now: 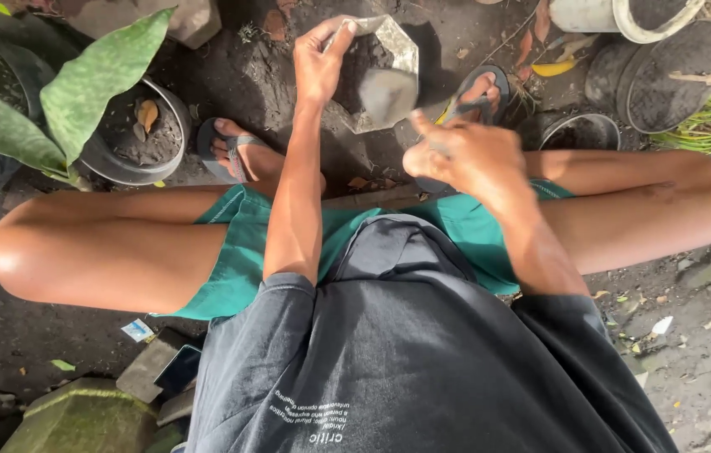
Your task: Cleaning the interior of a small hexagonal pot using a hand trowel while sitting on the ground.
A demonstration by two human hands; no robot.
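Two bare hands work over dark soil: the left hand [318, 63] and the right hand [460, 155]. One grey angular pot [389, 50] is held up, with one flat grey trowel-like blade [389, 94] at its mouth. Two sandalled feet show, the left sandal [225, 151] and the right sandal [477, 96]. About five other round pots ring the scene, though those at the top right are cropped and hard to separate. One broad-leaved plant [96, 75] stands at left. One dark phone [178, 369] lies on one stone block [144, 369].
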